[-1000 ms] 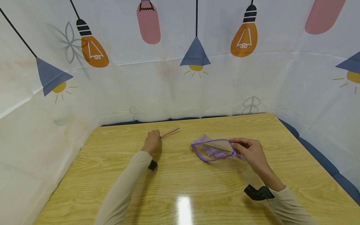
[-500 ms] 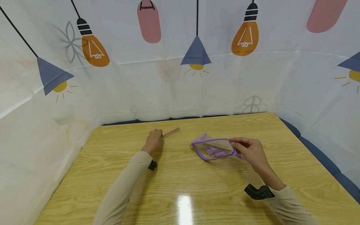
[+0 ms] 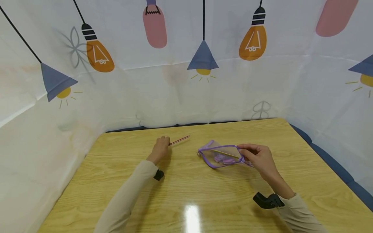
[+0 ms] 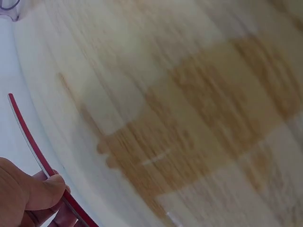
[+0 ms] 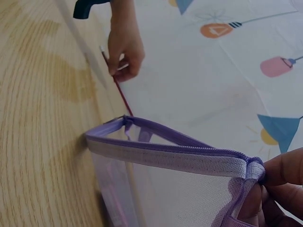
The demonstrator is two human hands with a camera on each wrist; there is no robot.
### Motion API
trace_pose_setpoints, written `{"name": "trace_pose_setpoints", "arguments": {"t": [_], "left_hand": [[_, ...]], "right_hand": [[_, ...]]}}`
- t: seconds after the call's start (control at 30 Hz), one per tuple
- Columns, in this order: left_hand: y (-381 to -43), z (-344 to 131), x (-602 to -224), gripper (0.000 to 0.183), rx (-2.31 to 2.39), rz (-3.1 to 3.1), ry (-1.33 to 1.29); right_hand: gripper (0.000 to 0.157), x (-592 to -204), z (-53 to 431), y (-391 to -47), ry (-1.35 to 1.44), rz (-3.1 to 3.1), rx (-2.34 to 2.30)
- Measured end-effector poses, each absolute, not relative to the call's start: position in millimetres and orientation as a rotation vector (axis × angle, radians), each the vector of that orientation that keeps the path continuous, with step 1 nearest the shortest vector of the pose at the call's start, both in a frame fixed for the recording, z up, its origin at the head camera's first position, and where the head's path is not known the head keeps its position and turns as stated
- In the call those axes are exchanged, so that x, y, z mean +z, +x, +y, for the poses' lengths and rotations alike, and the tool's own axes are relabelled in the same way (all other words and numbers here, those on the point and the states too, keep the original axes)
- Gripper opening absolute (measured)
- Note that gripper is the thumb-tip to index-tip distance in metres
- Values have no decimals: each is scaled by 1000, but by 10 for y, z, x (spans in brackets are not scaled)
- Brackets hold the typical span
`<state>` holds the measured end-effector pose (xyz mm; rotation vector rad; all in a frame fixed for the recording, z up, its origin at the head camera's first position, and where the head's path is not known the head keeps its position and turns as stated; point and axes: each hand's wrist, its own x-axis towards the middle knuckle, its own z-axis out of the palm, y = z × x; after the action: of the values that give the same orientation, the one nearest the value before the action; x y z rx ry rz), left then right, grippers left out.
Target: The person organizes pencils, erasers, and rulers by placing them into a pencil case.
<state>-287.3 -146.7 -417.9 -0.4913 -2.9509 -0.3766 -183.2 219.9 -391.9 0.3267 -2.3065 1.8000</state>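
Note:
My left hand (image 3: 160,149) pinches a slim red pencil (image 3: 180,140) between thumb and fingers, just above the table's far left part. In the left wrist view, the red pencil (image 4: 29,135) runs past the thumb, with a pale stripe along its side. A purple-edged mesh zip pouch (image 3: 214,167) stands unzipped with its mouth spread. At its right corner, my right hand (image 3: 260,158) pinches the rim. Inside lie a yellow pencil (image 3: 224,153) and some small pinkish-purple pieces (image 3: 220,159), whose kind is hard to tell through the mesh.
Everything is on a light wooden table (image 3: 175,191) with a rounded far right corner. A white cloth (image 3: 145,94) printed with lamps and bulbs hangs behind and around it. Dark blue padding (image 3: 332,161) shows along the right edge.
My left hand has shifted slightly to the right with the red pencil, toward the pouch. The right hand and the pouch stay nearly where they were.

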Motion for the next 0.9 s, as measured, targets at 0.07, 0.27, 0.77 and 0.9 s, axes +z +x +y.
{"name": "trace_pose_setpoints", "arguments": {"t": [0.07, 0.27, 0.77, 0.9], "left_hand": [[-2867, -1463, -4179, 5, -370, -2941, -516], [-2856, -1477, -4182, 6, -392, -2948, -551], [-2771, -1472, -4121, 11, -397, -2860, -662], [-2751, -1474, -4113, 12, -426, -2838, -694]], "right_hand": [[26, -3920, 2199, -1830, 327, -2304, 1796], [27, -3926, 2198, -1823, 322, -2313, 1786], [27, -3910, 2186, -1819, 318, -2305, 1804], [25, -3910, 2186, -1822, 315, -2301, 1806]]}}
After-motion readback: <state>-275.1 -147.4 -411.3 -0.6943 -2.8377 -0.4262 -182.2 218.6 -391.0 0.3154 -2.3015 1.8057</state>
